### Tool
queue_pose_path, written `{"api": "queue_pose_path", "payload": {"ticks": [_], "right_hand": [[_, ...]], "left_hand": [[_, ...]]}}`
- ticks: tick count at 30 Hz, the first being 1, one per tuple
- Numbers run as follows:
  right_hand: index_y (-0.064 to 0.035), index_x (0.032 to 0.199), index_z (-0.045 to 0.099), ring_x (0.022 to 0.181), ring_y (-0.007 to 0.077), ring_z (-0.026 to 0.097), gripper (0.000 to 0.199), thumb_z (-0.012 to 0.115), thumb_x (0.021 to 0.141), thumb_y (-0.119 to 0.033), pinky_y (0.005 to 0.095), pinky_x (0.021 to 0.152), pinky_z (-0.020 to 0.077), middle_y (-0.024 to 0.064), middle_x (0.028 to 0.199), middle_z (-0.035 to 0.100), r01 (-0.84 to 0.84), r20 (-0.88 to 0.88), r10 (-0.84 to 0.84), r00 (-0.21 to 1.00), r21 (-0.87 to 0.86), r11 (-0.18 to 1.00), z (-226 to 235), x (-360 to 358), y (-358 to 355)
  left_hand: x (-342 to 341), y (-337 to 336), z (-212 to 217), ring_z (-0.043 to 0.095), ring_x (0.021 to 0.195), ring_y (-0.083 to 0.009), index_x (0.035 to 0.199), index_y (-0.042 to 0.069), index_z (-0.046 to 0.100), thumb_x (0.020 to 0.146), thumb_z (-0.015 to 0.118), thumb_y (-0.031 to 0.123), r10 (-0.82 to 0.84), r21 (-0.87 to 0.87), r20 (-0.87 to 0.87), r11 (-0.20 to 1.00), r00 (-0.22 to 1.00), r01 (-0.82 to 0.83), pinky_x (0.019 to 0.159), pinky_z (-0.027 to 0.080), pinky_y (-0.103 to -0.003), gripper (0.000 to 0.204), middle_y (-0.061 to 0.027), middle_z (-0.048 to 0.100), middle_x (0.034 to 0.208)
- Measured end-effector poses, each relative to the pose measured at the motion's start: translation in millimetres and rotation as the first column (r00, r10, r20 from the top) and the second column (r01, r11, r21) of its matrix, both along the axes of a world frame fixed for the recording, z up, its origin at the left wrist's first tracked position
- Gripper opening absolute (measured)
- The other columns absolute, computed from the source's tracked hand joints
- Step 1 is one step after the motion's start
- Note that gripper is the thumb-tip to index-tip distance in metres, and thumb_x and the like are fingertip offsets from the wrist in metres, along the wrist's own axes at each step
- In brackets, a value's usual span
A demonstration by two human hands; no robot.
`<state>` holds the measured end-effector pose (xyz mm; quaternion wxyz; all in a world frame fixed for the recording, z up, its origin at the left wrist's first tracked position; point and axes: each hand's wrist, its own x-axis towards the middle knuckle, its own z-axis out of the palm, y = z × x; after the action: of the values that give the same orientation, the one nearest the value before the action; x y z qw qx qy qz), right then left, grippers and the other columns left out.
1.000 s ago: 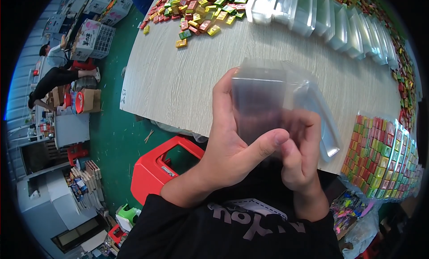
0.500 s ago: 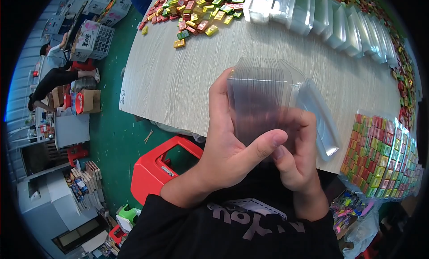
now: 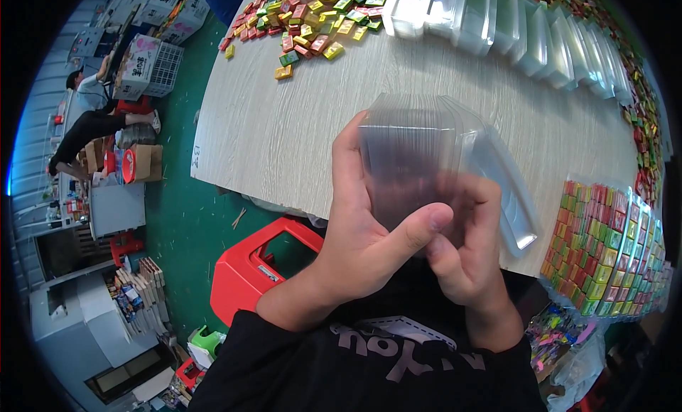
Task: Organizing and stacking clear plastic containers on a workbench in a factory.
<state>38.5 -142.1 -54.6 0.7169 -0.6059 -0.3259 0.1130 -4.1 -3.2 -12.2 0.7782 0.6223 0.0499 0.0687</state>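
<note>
A thick stack of nested clear plastic trays (image 3: 408, 149) is held upright in front of me, over the table's near edge. My left hand (image 3: 369, 227) wraps its left side, thumb across the front. Curled against the right side and lower front, my right hand (image 3: 469, 234) grips the same stack, its fingers partly seen through the plastic. Both thumbs nearly meet at the front. Just right of the stack, one single clear tray (image 3: 508, 192) lies tilted near the table edge, partly hidden behind the stack and my right hand.
Small red, yellow and green packets (image 3: 312, 21) lie heaped at the far side of the table (image 3: 277, 121). A row of clear trays (image 3: 497, 28) stands far right. Packet-filled trays (image 3: 604, 248) sit at right. A red stool (image 3: 241, 263) is at left; a person (image 3: 92, 121) works beyond.
The stack tips very slightly in my hands, and both hands shift a little. The grip stays the same.
</note>
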Motion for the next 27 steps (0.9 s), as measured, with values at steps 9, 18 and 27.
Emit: {"api": "queue_pose_path", "payload": {"ticks": [9, 18, 27], "right_hand": [[0.0019, 0.12, 0.033, 0.101, 0.0211, 0.058, 0.044, 0.058, 0.085, -0.008, 0.0321, 0.085, 0.0468, 0.0184, 0.114, 0.054, -0.057, -0.067, 0.062, 0.996, 0.085, 0.995, -0.6, 0.6, -0.9], [0.0013, 0.12, 0.034, 0.105, 0.021, 0.056, 0.043, 0.058, 0.085, -0.007, 0.0324, 0.089, 0.0455, 0.018, 0.117, 0.054, -0.034, -0.047, 0.037, 0.998, 0.078, 0.996, -0.1, -0.2, -0.8], [0.0012, 0.12, 0.034, 0.107, 0.022, 0.056, 0.042, 0.057, 0.085, -0.007, 0.033, 0.091, 0.0448, 0.0193, 0.117, 0.053, -0.046, -0.152, 0.068, 0.986, 0.143, 0.989, -2.0, -1.6, 0.3]], "left_hand": [[-0.4, 1.0, -0.9, 0.049, 0.115, -0.0209, 0.141, 0.002, 0.001, 0.084, 0.067, 0.009, -0.029, -0.006, 0.03, 1.0, 0.999, 0.029, 0.097, 0.04, -0.037, 0.087, -0.0149, 0.042, 0.126], [-1.2, 1.8, -1.1, 0.049, 0.115, -0.0208, 0.141, 0.002, 0.001, 0.084, 0.066, 0.008, -0.036, 0.02, 0.036, 0.999, 0.999, 0.035, 0.098, 0.04, -0.036, 0.086, -0.0149, 0.041, 0.126], [-1.4, 1.8, 1.7, 0.049, 0.116, -0.0213, 0.141, 0.002, 0.0, 0.085, 0.065, 0.007, -0.035, 0.002, 0.034, 0.999, 0.999, 0.035, 0.098, 0.04, -0.037, 0.086, -0.0153, 0.041, 0.128]]}}
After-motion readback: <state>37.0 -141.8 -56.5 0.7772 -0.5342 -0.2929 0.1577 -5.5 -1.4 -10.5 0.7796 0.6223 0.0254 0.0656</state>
